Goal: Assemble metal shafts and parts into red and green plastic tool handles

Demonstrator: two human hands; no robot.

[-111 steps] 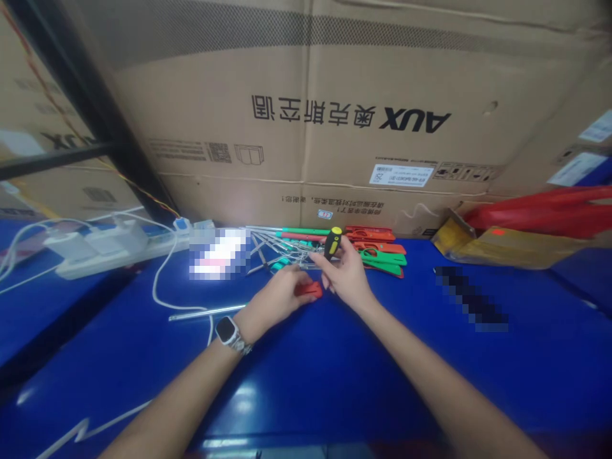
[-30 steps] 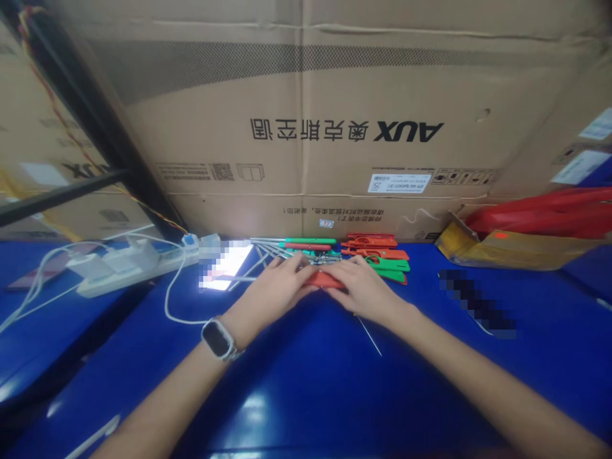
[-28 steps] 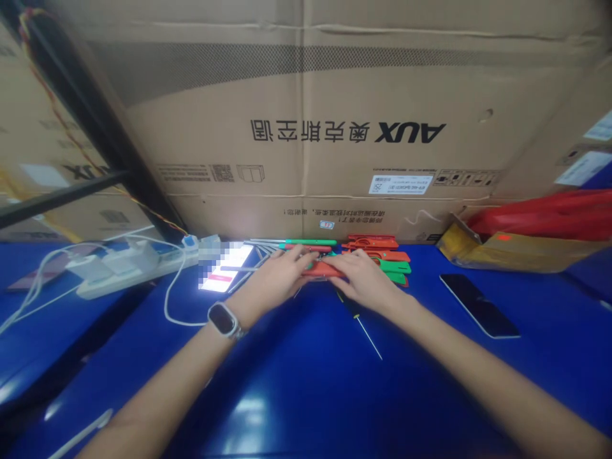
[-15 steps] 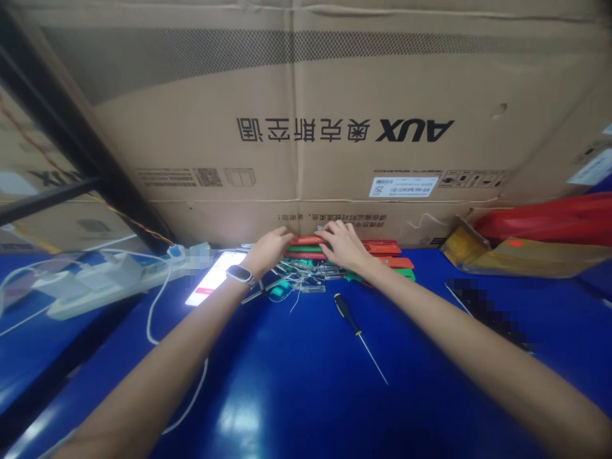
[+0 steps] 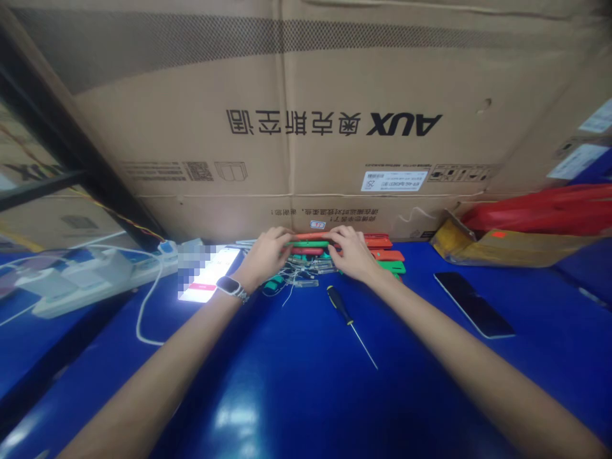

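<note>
At the back of the blue table, my left hand (image 5: 268, 255) and my right hand (image 5: 352, 254) grip the two ends of a small stack of flat pieces. An orange piece (image 5: 308, 236) lies on top, a green piece (image 5: 310, 244) below it, and a red piece (image 5: 306, 251) under that. My fingers are curled round the ends and partly hidden. Small clear parts with thin wires (image 5: 306, 282) lie in front of the stack. More orange pieces (image 5: 389, 255) and a green piece (image 5: 393, 267) lie right of my right hand.
A screwdriver (image 5: 340, 306) lies mid-table. A lit phone (image 5: 213, 274) is beside my left wrist, a dark phone (image 5: 473, 305) at right. Power strip (image 5: 52, 308) and white cable stand left. Behind are a large carton (image 5: 325, 76) and an open box (image 5: 507, 250) with red plastic (image 5: 540, 213).
The view has shifted slightly to the right. My right hand has moved to the stack's right end, and the green piece shows more between my hands.
</note>
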